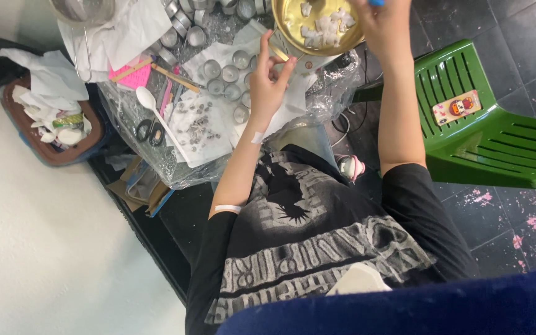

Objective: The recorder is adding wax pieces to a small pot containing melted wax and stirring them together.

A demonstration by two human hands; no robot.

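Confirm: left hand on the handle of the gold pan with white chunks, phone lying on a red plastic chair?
Not quite. In the head view the chair is green, not red. The phone does lie on it, and the left hand is at the handle of the gold pan holding white chunks.
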